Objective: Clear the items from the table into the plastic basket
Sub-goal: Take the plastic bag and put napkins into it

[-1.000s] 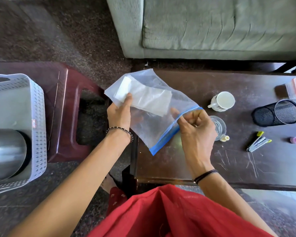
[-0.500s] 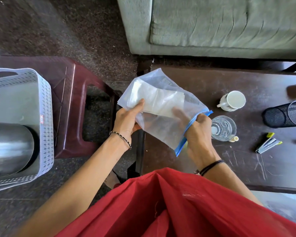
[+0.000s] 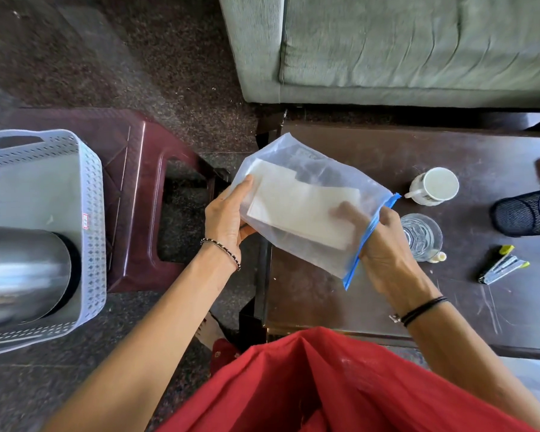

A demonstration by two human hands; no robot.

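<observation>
Zip bag (image 3: 312,179) with white paper (image 3: 300,210) inside is up in the air over the table (image 3: 325,294) edge. Left hand (image 3: 228,219) grips its closed end, right hand (image 3: 387,247) pinches the blue zip end. It looks light, floppy and slippery, so hold both ends.

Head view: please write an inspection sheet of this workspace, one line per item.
Surface: dark wooden table, scratched.
Job's things: clear zip bag with blue seal, white paper inside, held over table edge; grey perforated plastic basket by maroon plastic stool, steel vessel inside; on table: white ceramic mug, clear drinking glass, black mesh cup lying sideways, silver stapler.
Clutter: nothing seen.
Hands: left hand and right hand both grip the bag.
Cables: nothing seen.
Surroundings: green fabric sofa, dark speckled floor.
</observation>
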